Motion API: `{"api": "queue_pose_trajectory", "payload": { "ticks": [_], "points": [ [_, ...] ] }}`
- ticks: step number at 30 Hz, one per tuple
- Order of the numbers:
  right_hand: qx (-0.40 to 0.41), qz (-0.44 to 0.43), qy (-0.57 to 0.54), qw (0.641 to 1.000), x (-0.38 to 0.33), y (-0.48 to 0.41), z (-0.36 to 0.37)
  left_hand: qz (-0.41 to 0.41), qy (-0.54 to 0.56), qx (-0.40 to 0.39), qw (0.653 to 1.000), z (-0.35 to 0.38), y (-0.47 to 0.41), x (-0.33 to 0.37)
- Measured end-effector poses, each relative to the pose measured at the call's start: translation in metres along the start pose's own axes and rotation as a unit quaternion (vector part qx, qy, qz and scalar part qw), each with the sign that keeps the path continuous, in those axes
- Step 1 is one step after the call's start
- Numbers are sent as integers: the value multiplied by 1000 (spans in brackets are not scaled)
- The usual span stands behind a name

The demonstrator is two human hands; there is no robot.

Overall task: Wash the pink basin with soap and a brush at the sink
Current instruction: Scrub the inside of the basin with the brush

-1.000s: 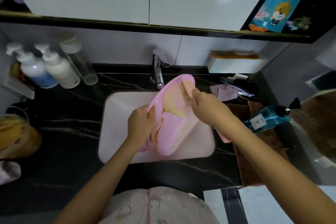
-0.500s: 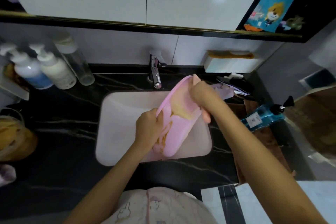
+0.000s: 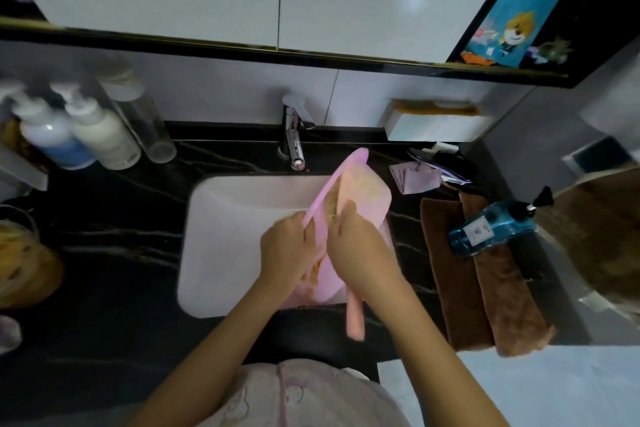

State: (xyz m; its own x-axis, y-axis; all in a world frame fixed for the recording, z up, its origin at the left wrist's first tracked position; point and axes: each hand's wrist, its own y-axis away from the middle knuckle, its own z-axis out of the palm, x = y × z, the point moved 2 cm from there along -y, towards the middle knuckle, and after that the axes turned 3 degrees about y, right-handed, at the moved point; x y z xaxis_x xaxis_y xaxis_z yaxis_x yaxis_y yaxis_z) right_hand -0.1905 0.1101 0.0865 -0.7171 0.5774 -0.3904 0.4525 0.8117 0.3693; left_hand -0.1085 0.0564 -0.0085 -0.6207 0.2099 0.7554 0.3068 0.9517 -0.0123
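Note:
The pink basin (image 3: 367, 194) stands tilted on its edge over the white sink (image 3: 225, 229), its inside facing right and streaked with yellowish grime. My left hand (image 3: 287, 250) grips its near left rim. My right hand (image 3: 360, 246) is closed around a pink brush (image 3: 355, 317); the bristles press against the inside of the basin near the rim, and the handle sticks out toward me below my hand. The lower part of the basin is hidden behind both hands.
A chrome tap (image 3: 294, 135) stands behind the sink. Pump bottles (image 3: 100, 135) line the back left of the black counter. A blue soap bottle (image 3: 495, 225) lies on brown towels (image 3: 481, 281) at the right. A folded pink cloth (image 3: 414, 178) lies behind them.
My right hand has pulled the brush down from the basin's far top edge to the near part beside my left hand. The basin has turned more edge-on.

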Motion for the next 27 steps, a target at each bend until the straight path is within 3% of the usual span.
{"api": "queue_pose_trajectory", "payload": {
  "ticks": [2,3,6,8,13,17,20,22,26,27],
  "points": [
    [-60,-22,2,998,12,21,-4,1,-10,12,1000,-5,-2,-5],
    [-51,-28,-6,998,23,22,-11,0,-19,17,1000,-6,-1,-7],
    [61,0,-32,998,50,-9,-43,18,-37,4,999,-3,5,-9],
    [107,-37,-8,994,62,-32,-47,35,-40,-10,999,-1,7,-8],
    [58,-137,87,985,66,-52,-40,62,-41,-22,997,3,9,-6],
    [36,-257,210,943,72,-20,-17,85,-41,-14,995,4,9,-1],
    [116,-129,164,971,92,-58,-37,102,-53,-24,993,8,7,0],
    [130,-96,101,982,94,-64,-38,115,-48,-25,992,6,9,-2],
    [50,-253,136,957,74,-30,-10,83,-32,-9,996,1,8,-10],
    [56,-260,160,951,74,-32,-12,83,-35,-10,996,1,6,-10]
  ]
}}
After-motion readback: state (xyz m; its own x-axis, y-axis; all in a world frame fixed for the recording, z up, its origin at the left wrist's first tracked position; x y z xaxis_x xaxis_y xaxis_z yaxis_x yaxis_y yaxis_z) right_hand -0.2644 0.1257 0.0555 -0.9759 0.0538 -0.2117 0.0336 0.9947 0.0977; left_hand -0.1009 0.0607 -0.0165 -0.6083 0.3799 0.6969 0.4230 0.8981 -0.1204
